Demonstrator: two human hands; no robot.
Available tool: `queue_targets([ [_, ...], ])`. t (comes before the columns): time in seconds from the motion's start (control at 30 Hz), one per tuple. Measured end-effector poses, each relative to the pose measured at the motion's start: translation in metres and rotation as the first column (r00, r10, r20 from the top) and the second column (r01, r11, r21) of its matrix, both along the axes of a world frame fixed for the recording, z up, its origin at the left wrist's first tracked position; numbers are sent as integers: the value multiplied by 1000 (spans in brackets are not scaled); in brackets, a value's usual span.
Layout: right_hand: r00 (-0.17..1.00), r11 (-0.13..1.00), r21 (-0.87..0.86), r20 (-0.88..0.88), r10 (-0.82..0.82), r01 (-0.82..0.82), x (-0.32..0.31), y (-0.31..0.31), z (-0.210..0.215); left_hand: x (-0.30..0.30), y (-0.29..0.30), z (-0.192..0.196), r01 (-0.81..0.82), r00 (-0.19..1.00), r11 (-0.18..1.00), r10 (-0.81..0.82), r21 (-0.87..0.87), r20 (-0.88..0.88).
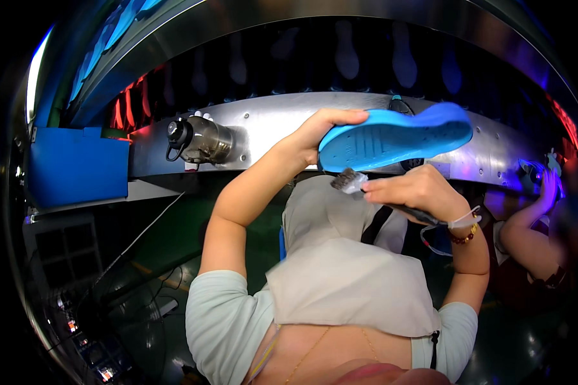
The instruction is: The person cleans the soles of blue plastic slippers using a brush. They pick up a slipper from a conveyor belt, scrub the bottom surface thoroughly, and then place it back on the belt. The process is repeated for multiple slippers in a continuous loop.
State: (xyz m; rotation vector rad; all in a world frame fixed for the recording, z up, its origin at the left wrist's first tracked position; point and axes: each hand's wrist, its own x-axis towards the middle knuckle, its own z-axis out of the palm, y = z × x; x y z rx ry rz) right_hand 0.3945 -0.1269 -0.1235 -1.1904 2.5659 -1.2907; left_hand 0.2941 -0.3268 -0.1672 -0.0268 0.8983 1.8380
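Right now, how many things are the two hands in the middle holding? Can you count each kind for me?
Blue shoe sole: 1, in the left hand
Brush: 1, in the right hand
Total: 2

Blue shoe sole (392, 144): long, curved, raised rim, grooves and small holes on visible face; held aloft by left end in left hand (318, 130), tilted. Brush (354, 184): dark bristles, pale ferrule, dark handle; slanted in right hand (420, 191), bristles by sole's lower edge, contact unclear.
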Motion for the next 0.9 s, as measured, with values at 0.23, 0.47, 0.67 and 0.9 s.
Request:
queue_targets([
  [0.23,984,995,89,179,20,-36,0,15,-10,3,-6,2,166,975,969,-190,-185,-118],
  [0.47,993,990,137,119,18,-34,-15,36,6,5,-15,3,121,961,965,-173,-233,-216],
  [0.67,980,990,137,198,-13,-15,-17,58,-14,3,-22,3,20,974,957,-84,-289,-211],
  [0.9,834,943,263,458,-308,204,-19,62,-24,-4,-32,-8,-30,949,965,-55,-260,-312],
])
